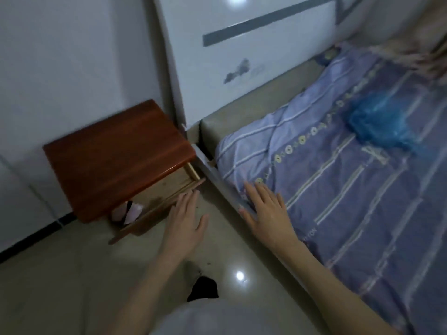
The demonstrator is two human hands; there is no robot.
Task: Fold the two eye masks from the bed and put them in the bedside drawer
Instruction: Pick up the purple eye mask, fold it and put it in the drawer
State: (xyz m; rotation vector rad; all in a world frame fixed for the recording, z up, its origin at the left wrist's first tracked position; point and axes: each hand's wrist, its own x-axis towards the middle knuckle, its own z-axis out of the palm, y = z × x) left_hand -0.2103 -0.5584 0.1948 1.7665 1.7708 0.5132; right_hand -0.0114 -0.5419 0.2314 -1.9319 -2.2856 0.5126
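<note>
The wooden bedside table (113,158) stands left of the bed, its drawer (154,211) pulled partly out. Inside the drawer lies a pale pink eye mask (129,212) with a dark strap; whether there is one mask or two I cannot tell. My left hand (186,221) is flat and empty, fingers together against the drawer's front edge. My right hand (263,211) rests open and empty on the edge of the bed (362,189), fingers spread on the blue striped sheet.
A crumpled blue plastic bag (379,122) lies on the sheet further up the bed. The white headboard (242,56) rises behind it. A dark slipper (203,288) shows on the glossy tiled floor below my arms. A white wall backs the bedside table.
</note>
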